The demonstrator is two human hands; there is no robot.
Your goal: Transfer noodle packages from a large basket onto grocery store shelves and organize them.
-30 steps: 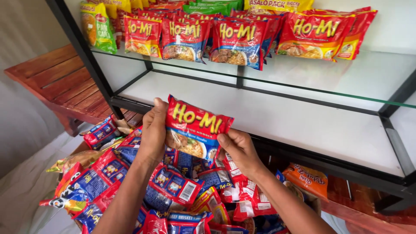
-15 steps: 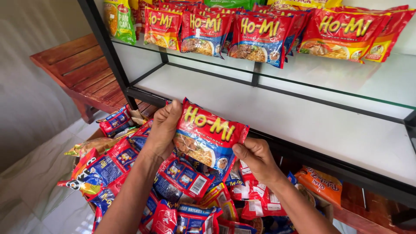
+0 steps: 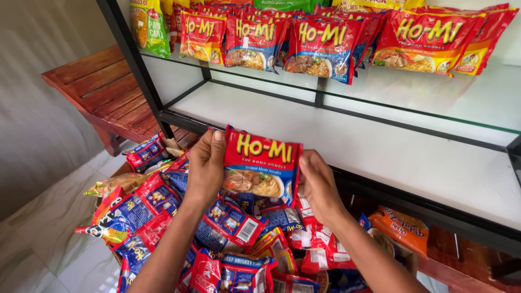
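Note:
A red and blue instant noodle packet (image 3: pixel 260 165) is held upright between both my hands, above a heap of similar packets. My left hand (image 3: pixel 204 168) grips its left edge, thumb up along the side. My right hand (image 3: pixel 317 184) pinches its right edge. The packet hangs just in front of the lower white shelf (image 3: pixel 380 146) of a black-framed rack. Below my hands lies the pile of red and blue noodle packets (image 3: pixel 217 239), spilling over a box.
A glass upper shelf (image 3: pixel 461 92) carries a row of standing red noodle packets (image 3: pixel 325 43) and a green one (image 3: pixel 150 24) at the left. A wooden bench (image 3: pixel 103 92) stands at the left. An orange packet (image 3: pixel 404 228) lies under the rack at right.
Both hands have turned the packet from tilted to more upright and brought it slightly lower and to the right; the camera has drifted too.

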